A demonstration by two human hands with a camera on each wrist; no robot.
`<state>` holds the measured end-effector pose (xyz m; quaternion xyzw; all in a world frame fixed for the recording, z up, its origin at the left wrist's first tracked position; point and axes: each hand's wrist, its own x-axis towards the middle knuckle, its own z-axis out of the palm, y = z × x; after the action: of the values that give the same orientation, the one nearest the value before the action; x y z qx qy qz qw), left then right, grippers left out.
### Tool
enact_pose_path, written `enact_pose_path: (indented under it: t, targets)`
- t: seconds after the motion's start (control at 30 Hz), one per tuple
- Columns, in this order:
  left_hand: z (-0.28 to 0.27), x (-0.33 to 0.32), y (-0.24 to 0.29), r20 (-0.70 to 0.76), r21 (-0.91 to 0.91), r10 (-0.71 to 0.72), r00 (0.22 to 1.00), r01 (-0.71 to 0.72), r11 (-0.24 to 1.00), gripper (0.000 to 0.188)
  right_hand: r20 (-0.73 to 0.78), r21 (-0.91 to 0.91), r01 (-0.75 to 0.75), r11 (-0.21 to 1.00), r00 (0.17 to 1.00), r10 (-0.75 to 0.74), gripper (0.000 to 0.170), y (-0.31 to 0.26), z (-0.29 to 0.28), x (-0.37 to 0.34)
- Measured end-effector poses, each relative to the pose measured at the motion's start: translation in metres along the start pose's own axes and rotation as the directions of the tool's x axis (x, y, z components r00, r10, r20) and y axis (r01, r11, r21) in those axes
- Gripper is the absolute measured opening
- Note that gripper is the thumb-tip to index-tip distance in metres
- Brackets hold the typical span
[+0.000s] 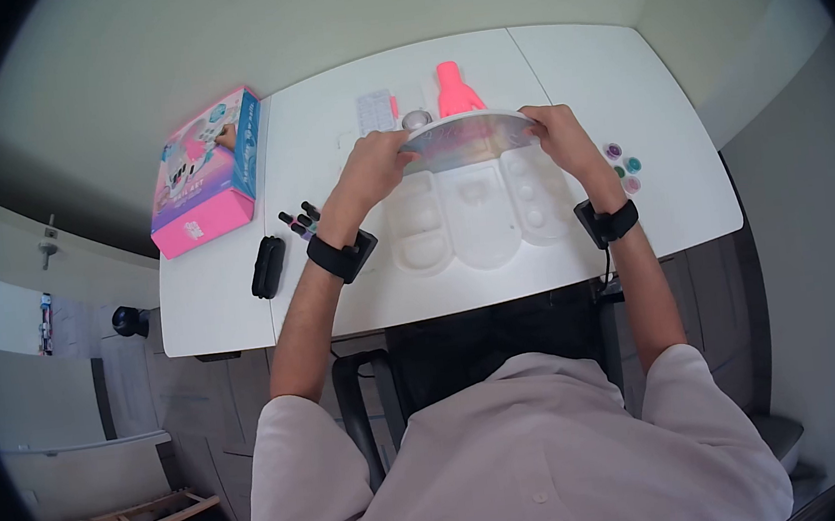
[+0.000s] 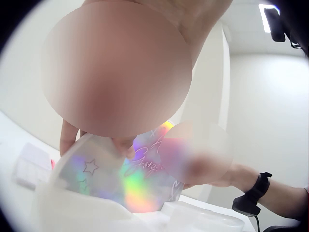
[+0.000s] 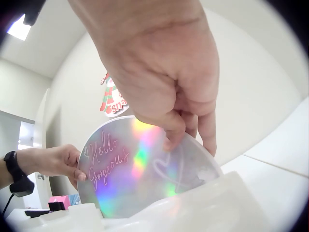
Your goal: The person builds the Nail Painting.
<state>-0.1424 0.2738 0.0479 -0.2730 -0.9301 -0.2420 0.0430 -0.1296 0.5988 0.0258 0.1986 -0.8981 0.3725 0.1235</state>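
Observation:
A rounded holographic panel (image 1: 475, 144) stands upright at the back of a white molded tray (image 1: 485, 246). "Hello Gorgeous", a heart and stars are printed on its shiny face, as the two wrist views show. My left hand (image 1: 374, 172) pinches its left edge, the thumb on the front face and fingers behind. On the other side, my right hand (image 3: 169, 72) grips the right edge the same way. Along its bottom, the panel meets the tray's raised back, which hides the lower edge in the right wrist view. Several shallow hollows shape the tray's top.
Behind the panel stand a pink model hand (image 1: 451, 88) and a grey round item (image 1: 416, 120). A colorful box (image 1: 203, 176) and a black case (image 1: 267, 267) lie left, near small dark-capped bottles (image 1: 307, 216). Several small colored pots (image 1: 633, 165) sit right of my right wrist.

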Motion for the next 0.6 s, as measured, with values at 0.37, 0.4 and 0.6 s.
enact_pose_path:
  t: [0.37, 0.4, 0.6]
  targets:
    - [-0.038, 0.039, -0.042, 0.358, -0.294, 0.012, 0.934, 0.100, 0.951, 0.035, 0.020, -0.069, -0.007, 0.998, 1.000, 0.009, 0.019, 0.012, -0.014, -0.010]
    - [-0.044, 0.054, -0.049, 0.357, -0.289, -0.027, 0.934, 0.138, 0.947, 0.038, 0.027, -0.071, -0.062, 0.996, 0.998, 0.064, 0.021, 0.008, -0.018, -0.011]
    - [0.001, 0.130, -0.060, 0.445, 0.090, 0.006, 0.895, -0.051, 0.995, 0.076, 0.003, -0.111, -0.089, 0.990, 0.996, 0.090, 0.014, 0.018, -0.020, -0.018]
